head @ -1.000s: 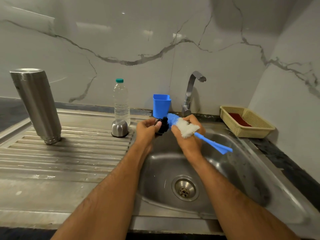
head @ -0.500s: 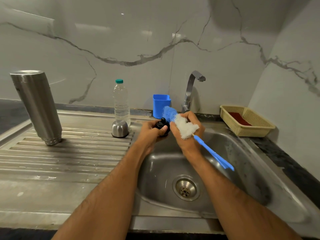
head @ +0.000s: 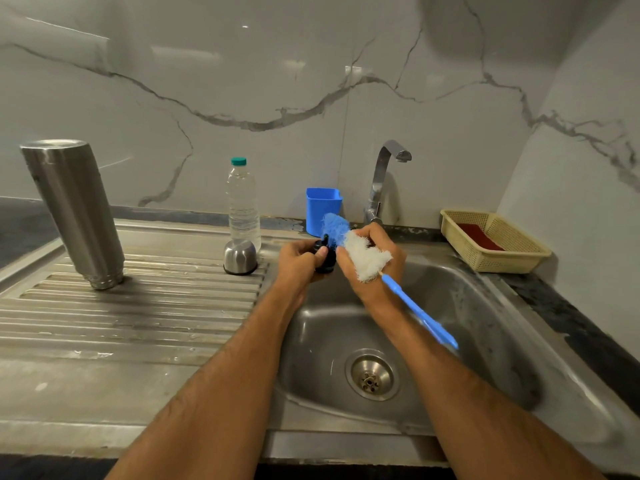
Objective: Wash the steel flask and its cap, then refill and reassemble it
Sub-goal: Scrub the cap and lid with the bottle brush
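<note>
The steel flask (head: 74, 213) stands upside down on the ribbed draining board at the left. Its domed steel cup cap (head: 239, 257) sits mouth down further right on the board. Over the sink's back left corner my left hand (head: 299, 261) grips a small black stopper cap (head: 325, 259). My right hand (head: 372, 263) grips a bottle brush (head: 349, 245) around its white and blue bristles, with the blue tip touching the stopper. The brush's blue handle (head: 419, 311) slants down to the right over the basin.
A clear water bottle (head: 242, 206) with a green lid stands behind the steel cup. A blue plastic cup (head: 322, 209) and the tap (head: 384, 178) stand at the back. A cream basket (head: 495, 242) lies at the right. The sink basin (head: 478, 341) has a central drain (head: 371, 378).
The brush has tilted: its bristle tip rose against the stopper and its handle end swung lower over the basin. Both hands keep their grips.
</note>
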